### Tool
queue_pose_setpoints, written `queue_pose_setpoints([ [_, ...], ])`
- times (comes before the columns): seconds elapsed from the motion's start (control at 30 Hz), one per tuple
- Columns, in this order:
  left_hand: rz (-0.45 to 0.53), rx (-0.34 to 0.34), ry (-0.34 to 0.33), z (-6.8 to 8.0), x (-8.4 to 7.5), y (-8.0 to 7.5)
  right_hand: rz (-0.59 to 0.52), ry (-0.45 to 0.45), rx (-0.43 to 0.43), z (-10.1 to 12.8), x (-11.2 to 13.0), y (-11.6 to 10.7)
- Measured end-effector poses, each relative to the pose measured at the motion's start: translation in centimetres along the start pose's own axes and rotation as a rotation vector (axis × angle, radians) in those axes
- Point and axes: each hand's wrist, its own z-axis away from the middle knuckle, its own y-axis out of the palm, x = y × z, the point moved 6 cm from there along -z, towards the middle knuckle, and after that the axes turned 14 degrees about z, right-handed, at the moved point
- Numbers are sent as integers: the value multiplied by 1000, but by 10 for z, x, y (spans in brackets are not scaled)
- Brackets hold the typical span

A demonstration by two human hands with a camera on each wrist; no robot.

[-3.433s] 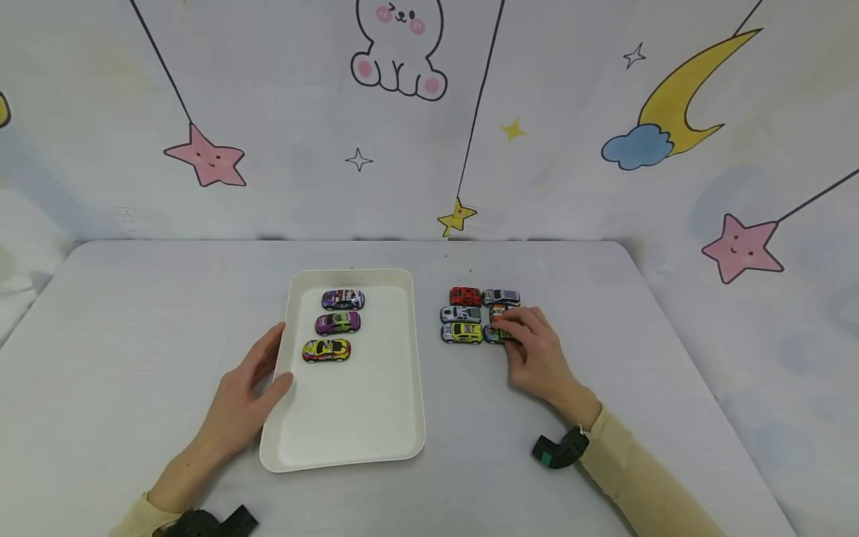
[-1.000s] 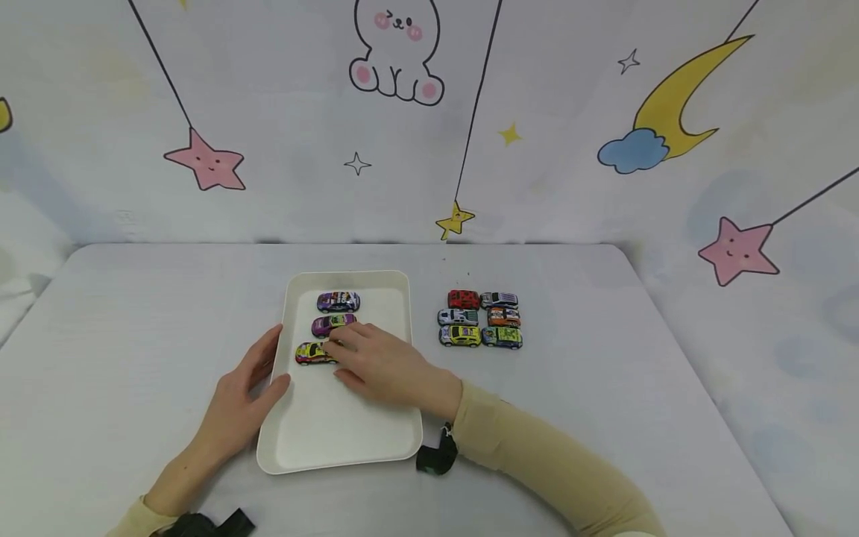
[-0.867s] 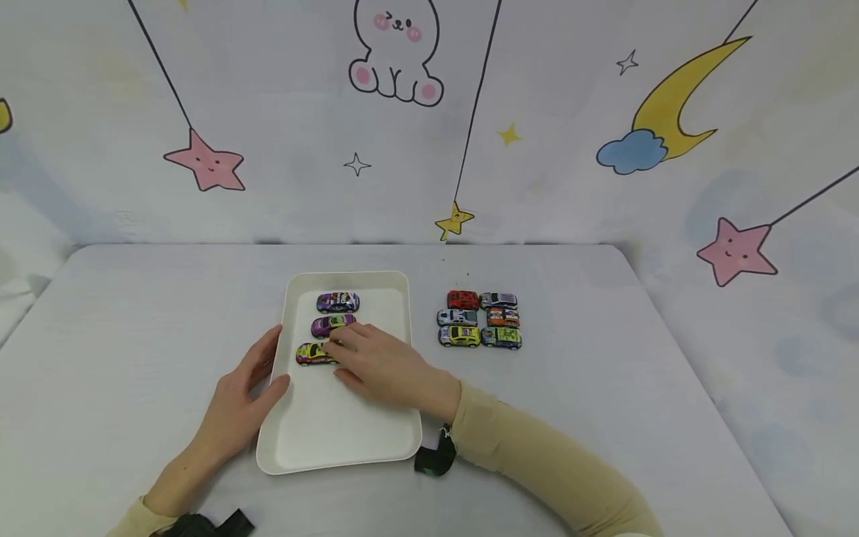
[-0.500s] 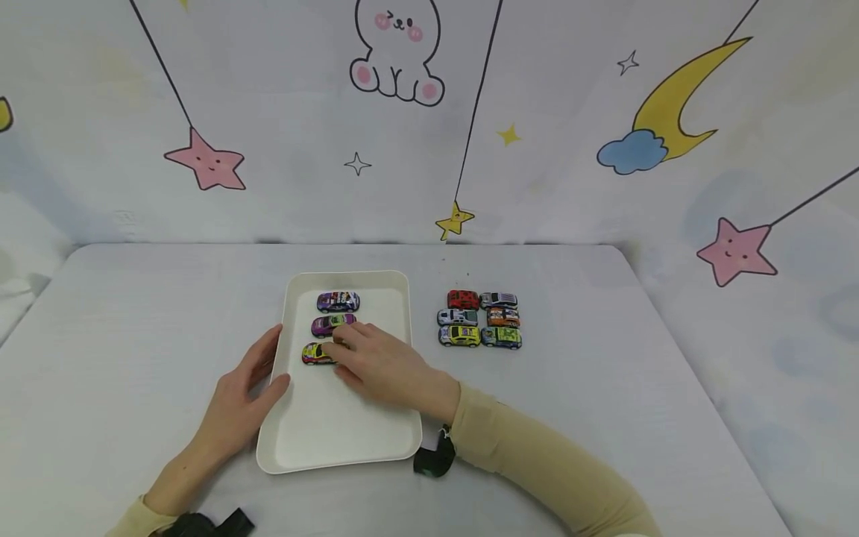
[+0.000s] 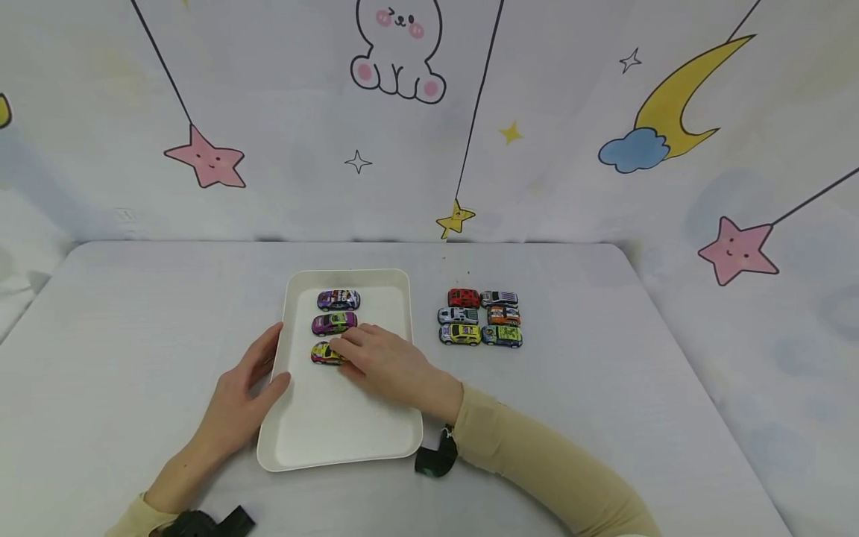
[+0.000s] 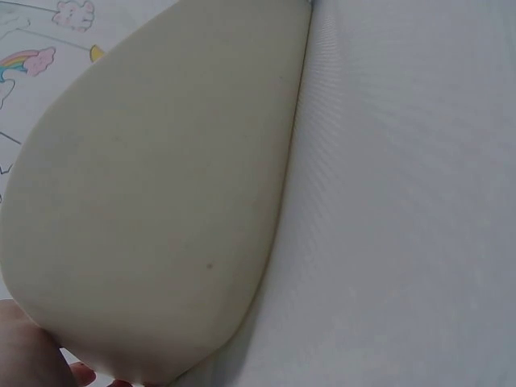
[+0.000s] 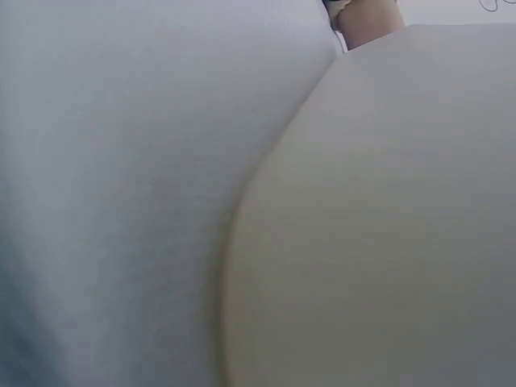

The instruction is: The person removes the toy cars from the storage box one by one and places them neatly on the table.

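A white tray [image 5: 349,425] lies on the table with three toy cars in a column. These are a purple-and-white car [image 5: 338,300], a purple-and-green car [image 5: 333,323] and a yellow-and-red car [image 5: 323,353]. My right hand [image 5: 382,365] reaches into the tray, and its fingertips grip the right end of the yellow-and-red car, hiding that part. My left hand [image 5: 241,399] holds the tray's left edge, with the thumb over the rim and the fingers along the outer side. The left wrist view shows only the tray's cream outer wall [image 6: 153,201], and the right wrist view shows its rim [image 7: 379,226].
Right of the tray, several toy cars stand in two columns on the table: red [image 5: 464,297], silver [image 5: 499,298], white-blue [image 5: 459,315], orange [image 5: 503,315], yellow [image 5: 460,334] and green [image 5: 502,336]. A cartoon-printed backdrop rises behind the pale table [image 5: 604,388].
My right hand left the cars on the right and came into the tray. In the last second the yellow-and-red car slid a little to the right under its fingertips. The left hand stayed put.
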Motion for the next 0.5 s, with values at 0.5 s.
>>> queue_pose_setpoints([
  [0.5,-6,-2,15,-1,-6,-1,-182,105,-170,11,-12,-11],
])
